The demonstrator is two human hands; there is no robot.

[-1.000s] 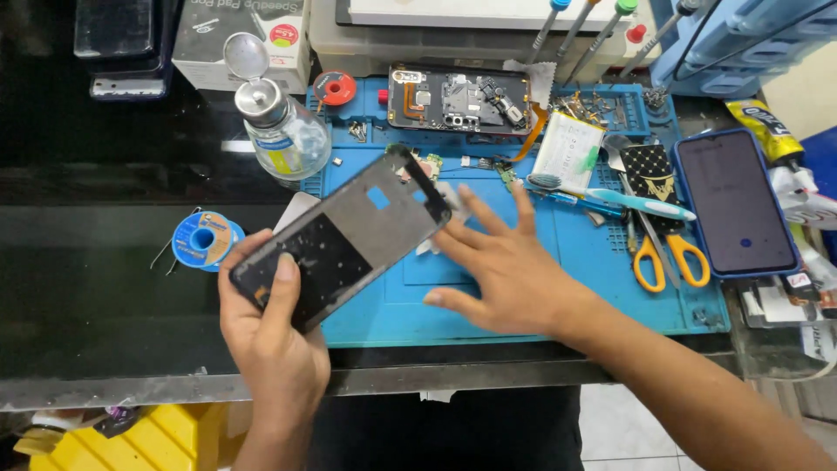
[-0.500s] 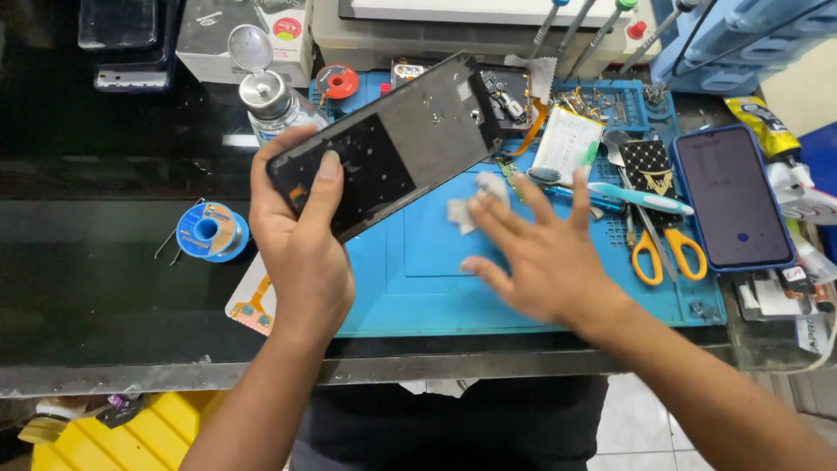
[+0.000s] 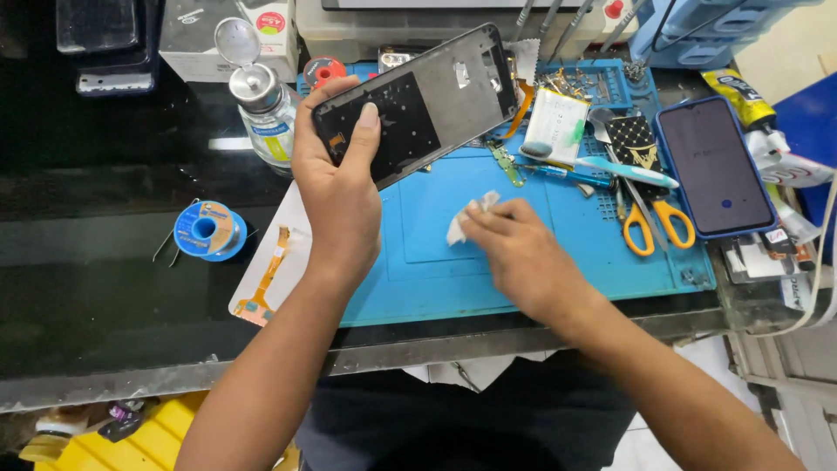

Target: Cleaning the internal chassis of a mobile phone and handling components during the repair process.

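A round blue spool point(image 3: 206, 230) of thin wire lies flat on the glossy black counter point(image 3: 105, 288), well left of the work. Just beside it a white card point(image 3: 277, 262) carries a thin orange flex ribbon point(image 3: 268, 277), its edge tucked against the blue rubbery mat point(image 3: 488, 270). Behind, a small clear glass bottle point(image 3: 264, 112) with a metal pump top stands upright.

The left hand point(image 3: 338, 187) is clamped on a stripped phone frame point(image 3: 417, 103), a flat dark rectangle with a matte grey metal half, held tilted above the mat's rear edge; the thumb presses across its face and the fingers wrap behind.

The right hand point(image 3: 516, 253) rests low on the mat, its fingertips pinched together on a small crumpled white wipe point(image 3: 466, 218).

Further right lie a white rectangular battery pack point(image 3: 556, 124), a pale blue toothbrush point(image 3: 610, 164), and scissors with yellow-orange plastic handles point(image 3: 656, 225). Past them a whole smartphone point(image 3: 713, 166) in a blue case lies face up, its glass dark and smooth.
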